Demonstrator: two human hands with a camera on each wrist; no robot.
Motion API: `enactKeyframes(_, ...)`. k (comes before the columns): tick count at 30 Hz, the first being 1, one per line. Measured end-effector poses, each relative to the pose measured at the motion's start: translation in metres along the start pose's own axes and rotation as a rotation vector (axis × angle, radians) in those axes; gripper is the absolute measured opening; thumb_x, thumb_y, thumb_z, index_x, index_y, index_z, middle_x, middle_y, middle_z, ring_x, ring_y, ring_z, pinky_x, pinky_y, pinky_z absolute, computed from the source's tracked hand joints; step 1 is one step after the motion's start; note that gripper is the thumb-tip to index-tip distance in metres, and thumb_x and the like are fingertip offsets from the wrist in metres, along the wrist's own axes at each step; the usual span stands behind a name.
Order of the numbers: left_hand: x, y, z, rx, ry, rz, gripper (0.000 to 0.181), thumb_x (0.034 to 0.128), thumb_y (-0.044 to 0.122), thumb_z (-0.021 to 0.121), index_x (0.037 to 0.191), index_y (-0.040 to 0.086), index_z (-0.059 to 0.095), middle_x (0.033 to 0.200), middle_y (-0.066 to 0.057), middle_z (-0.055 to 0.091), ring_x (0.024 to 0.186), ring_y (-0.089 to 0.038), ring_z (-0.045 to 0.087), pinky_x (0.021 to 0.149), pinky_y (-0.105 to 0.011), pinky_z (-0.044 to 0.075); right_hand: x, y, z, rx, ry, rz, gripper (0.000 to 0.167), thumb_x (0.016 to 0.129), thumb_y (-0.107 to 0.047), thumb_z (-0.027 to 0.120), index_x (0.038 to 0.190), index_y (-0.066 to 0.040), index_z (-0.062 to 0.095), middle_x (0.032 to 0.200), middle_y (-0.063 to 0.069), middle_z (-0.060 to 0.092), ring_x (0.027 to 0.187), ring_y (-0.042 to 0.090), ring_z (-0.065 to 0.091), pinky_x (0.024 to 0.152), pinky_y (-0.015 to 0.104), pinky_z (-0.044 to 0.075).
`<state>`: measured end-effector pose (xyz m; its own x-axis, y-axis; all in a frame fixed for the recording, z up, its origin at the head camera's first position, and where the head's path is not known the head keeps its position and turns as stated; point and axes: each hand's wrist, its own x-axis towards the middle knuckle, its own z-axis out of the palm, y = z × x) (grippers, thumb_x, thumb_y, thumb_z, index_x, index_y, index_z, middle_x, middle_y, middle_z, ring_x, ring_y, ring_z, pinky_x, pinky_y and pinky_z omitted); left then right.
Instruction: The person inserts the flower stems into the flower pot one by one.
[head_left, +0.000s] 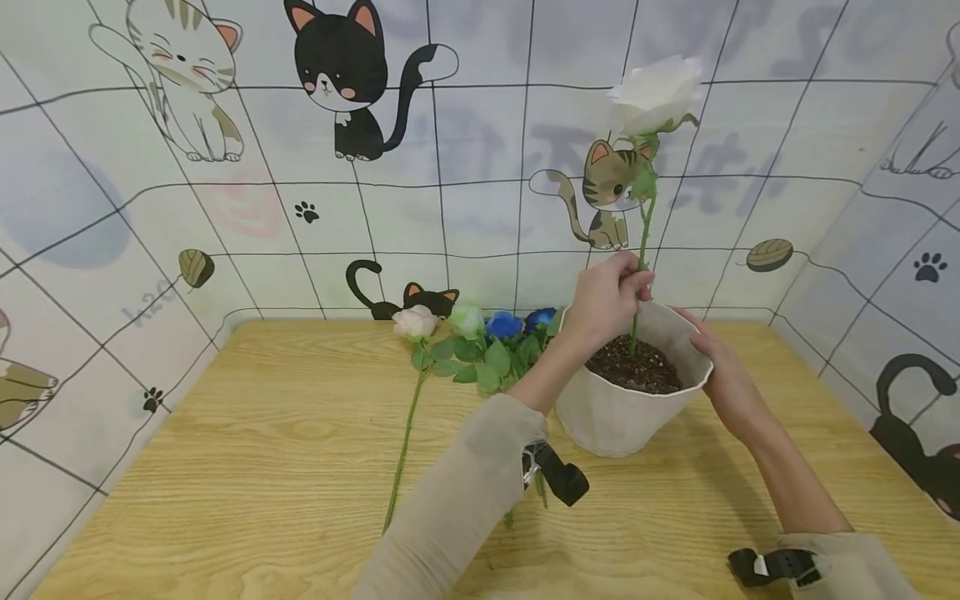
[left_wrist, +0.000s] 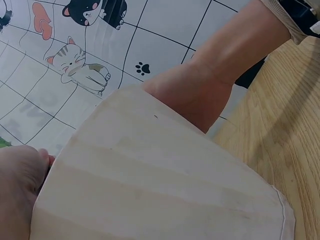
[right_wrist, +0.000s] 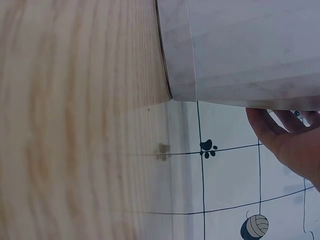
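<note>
In the head view, a white rose (head_left: 656, 96) on a long green stem stands upright in the dark soil (head_left: 633, 371) of a whitish pot (head_left: 615, 421). My left hand (head_left: 606, 302) pinches the stem between thumb and fingers, above the pot's rim. My right hand (head_left: 731, 383) grips the pot's right side at the rim. In the left wrist view, the pot wall (left_wrist: 160, 170) hides the left fingertips; only part of the left hand (left_wrist: 22, 187) shows. The right wrist view has the right hand (right_wrist: 290, 142) against the pot wall (right_wrist: 250, 55), its fingertips partly hidden.
Left of the pot on the wooden table (head_left: 300, 442) lie a pale pink rose (head_left: 416, 323), a greenish-white rose (head_left: 467, 321) and blue roses (head_left: 504, 326) with green leaves. Their stems point toward the front edge. A cat-patterned cloth (head_left: 480, 208) stands behind the table.
</note>
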<state>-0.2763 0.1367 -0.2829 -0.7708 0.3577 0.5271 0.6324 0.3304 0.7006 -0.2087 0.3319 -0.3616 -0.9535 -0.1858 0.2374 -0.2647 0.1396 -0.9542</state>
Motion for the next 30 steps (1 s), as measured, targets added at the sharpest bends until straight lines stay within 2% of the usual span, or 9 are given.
enactKeyframes(6,-0.001,0.001,0.001,0.023,-0.048,-0.041,0.016,0.1052,0.02,0.056,0.091,0.012,0.06,0.079,0.002,0.07,0.064,-0.005,0.055,0.057,-0.014,0.041,0.0,0.0,0.0,-0.017,0.001,0.004,0.055,0.112,-0.038,0.027,0.162,-0.018,0.02,0.151,-0.006,0.035,0.127,0.003,0.041,0.092,0.015,0.041)
enactKeyframes(11,0.0,0.003,0.004,0.031,-0.116,-0.068,0.016,0.1058,0.02,0.055,0.092,0.013,0.058,0.083,0.002,0.071,0.063,-0.005,0.055,0.053,-0.015,0.042,0.001,0.001,-0.001,-0.017,-0.001,-0.01,0.054,0.112,-0.038,0.026,0.162,-0.018,0.022,0.15,-0.007,0.036,0.126,0.002,0.042,0.092,0.016,0.041)
enactKeyframes(15,0.003,0.003,0.006,0.083,-0.17,-0.098,0.017,0.1056,0.021,0.055,0.091,0.012,0.056,0.082,0.004,0.07,0.063,-0.005,0.056,0.052,-0.015,0.042,0.001,0.001,-0.001,-0.022,-0.002,-0.005,0.054,0.112,-0.038,0.025,0.162,-0.018,0.021,0.151,-0.006,0.035,0.126,0.002,0.042,0.091,0.016,0.042)
enactKeyframes(18,0.005,0.004,0.007,0.156,-0.226,-0.115,0.016,0.1059,0.023,0.054,0.093,0.014,0.054,0.083,0.007,0.07,0.063,-0.006,0.056,0.052,-0.015,0.042,0.0,0.001,-0.001,-0.022,-0.004,0.002,0.055,0.112,-0.039,0.026,0.162,-0.017,0.019,0.151,-0.004,0.034,0.126,0.003,0.042,0.091,0.016,0.042)
enactKeyframes(21,0.006,0.002,0.006,0.226,-0.273,-0.106,0.016,0.1063,0.026,0.053,0.094,0.015,0.053,0.082,0.01,0.069,0.065,-0.007,0.055,0.052,-0.015,0.042,0.0,0.0,0.0,-0.027,0.0,0.002,0.056,0.112,-0.039,0.025,0.162,-0.016,0.019,0.151,-0.003,0.035,0.126,0.003,0.043,0.091,0.016,0.043)
enactKeyframes(23,0.007,0.0,0.005,0.27,-0.27,-0.09,0.017,0.106,0.025,0.054,0.093,0.015,0.052,0.08,0.011,0.067,0.067,-0.007,0.055,0.053,-0.015,0.04,0.001,0.0,0.001,-0.011,-0.003,0.003,0.056,0.112,-0.039,0.026,0.162,-0.016,0.019,0.151,-0.004,0.036,0.126,0.002,0.043,0.092,0.016,0.042)
enactKeyframes(27,0.006,-0.005,0.003,0.215,-0.25,-0.085,0.02,0.1047,0.022,0.057,0.088,0.013,0.052,0.078,0.007,0.069,0.067,-0.007,0.056,0.052,-0.016,0.04,0.002,0.0,0.002,0.013,-0.004,0.0,0.055,0.112,-0.038,0.026,0.162,-0.016,0.02,0.149,-0.005,0.037,0.125,0.002,0.045,0.092,0.017,0.043)
enactKeyframes(30,0.005,-0.007,0.004,0.131,-0.256,-0.082,0.019,0.105,0.022,0.056,0.089,0.012,0.054,0.079,0.005,0.07,0.066,-0.006,0.058,0.053,-0.016,0.043,0.001,0.0,0.002,0.004,0.0,-0.006,0.055,0.112,-0.038,0.025,0.162,-0.016,0.021,0.148,-0.006,0.038,0.124,0.002,0.045,0.091,0.017,0.043)
